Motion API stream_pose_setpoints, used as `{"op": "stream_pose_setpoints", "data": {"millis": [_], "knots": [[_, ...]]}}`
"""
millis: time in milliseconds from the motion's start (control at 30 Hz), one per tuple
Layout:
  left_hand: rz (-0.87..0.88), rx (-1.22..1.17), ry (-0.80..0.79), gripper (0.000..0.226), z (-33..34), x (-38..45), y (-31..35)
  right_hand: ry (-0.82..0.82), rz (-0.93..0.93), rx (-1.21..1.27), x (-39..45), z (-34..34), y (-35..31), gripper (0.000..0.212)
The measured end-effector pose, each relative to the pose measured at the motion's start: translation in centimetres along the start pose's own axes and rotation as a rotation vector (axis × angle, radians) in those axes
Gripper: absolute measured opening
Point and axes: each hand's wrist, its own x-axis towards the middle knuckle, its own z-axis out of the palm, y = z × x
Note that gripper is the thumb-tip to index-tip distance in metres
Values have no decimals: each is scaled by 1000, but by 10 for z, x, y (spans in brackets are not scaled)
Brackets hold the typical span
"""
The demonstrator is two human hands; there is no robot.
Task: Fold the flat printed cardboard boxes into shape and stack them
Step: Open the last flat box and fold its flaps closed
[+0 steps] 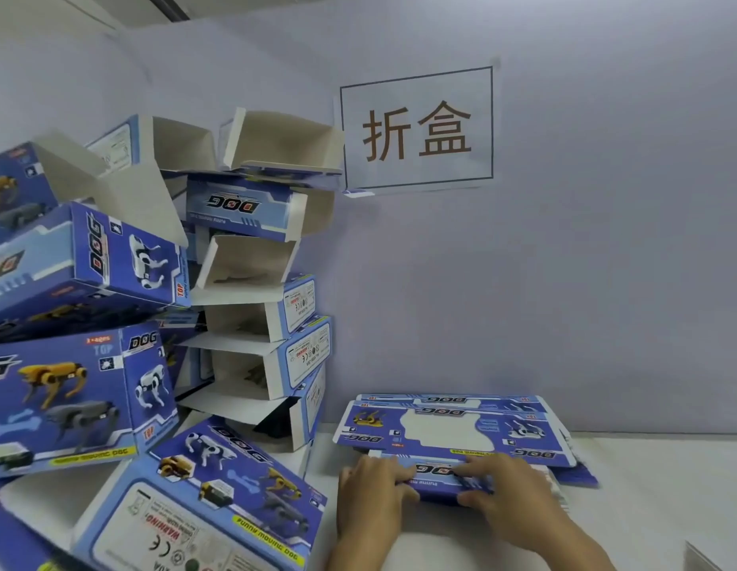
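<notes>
Both hands on flat box, long axis left-right

Two bare forearms enter from the bottom centre of the frame, ending in the left hand and the right hand. No sleeve, glove, watch or ring shows on either. The fingernails look short and unpainted.

hands on flat box, folded boxes
</notes>
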Motion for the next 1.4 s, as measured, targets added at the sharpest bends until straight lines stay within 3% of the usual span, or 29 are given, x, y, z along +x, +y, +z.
{"op": "stream_pose_setpoints", "data": {"millis": [333,433,500,667,767,967,1067,1167,1267,1400], "knots": [[-71,-144,-87,23,-20,6,-4,-92,-12,54,4,-20,-3,39],[-57,-167,-38,23,-22,4,-2,-77,-29,86,2,-22,-1,36],[-19,-203,75,22,-23,3,3,-21,-49,127,4,-20,-1,28],[150,-263,441,53,-25,2,26,369,-32,45,6,-19,-3,26],[214,-341,588,45,-31,-1,34,575,-25,68,7,-28,0,26],[233,-494,645,25,-43,-6,46,1102,-125,304,-2,-63,1,18],[227,-581,644,22,-58,-2,59,1240,-141,539,-5,-82,-5,25],[154,-747,613,34,-86,6,77,1132,-146,827,-3,-91,-10,25],[56,-841,578,61,-110,16,87,876,-145,1025,-1,-87,-14,29],[60,-899,634,52,-107,13,83,486,-164,1132,-1,-72,-15,27]]}}
